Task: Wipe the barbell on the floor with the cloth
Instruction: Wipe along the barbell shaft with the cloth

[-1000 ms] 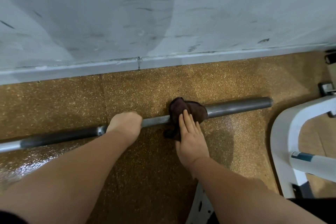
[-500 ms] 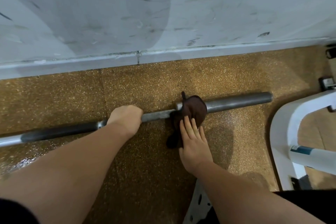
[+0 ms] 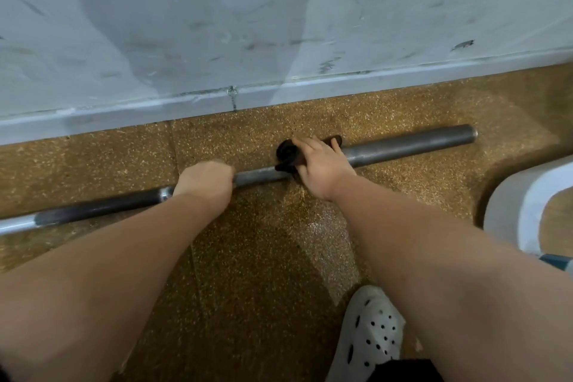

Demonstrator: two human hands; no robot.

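Brown cloth [image 3: 286, 152] clasped round the barbell [image 3: 403, 147] by curled right hand [image 3: 321, 166] fingers [image 3: 305, 143], left hand [image 3: 204, 186] gripping it alongside; seemingly mid-wipe, both ends likely left.

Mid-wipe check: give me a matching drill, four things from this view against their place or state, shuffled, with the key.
1 left hand
2 right hand
3 cloth
4 white shoe

A dark brown, bunched around the barbell
B grips the bare barbell
C on the floor, bottom of view
D holds the cloth on the barbell

Pairs: 1-B, 2-D, 3-A, 4-C
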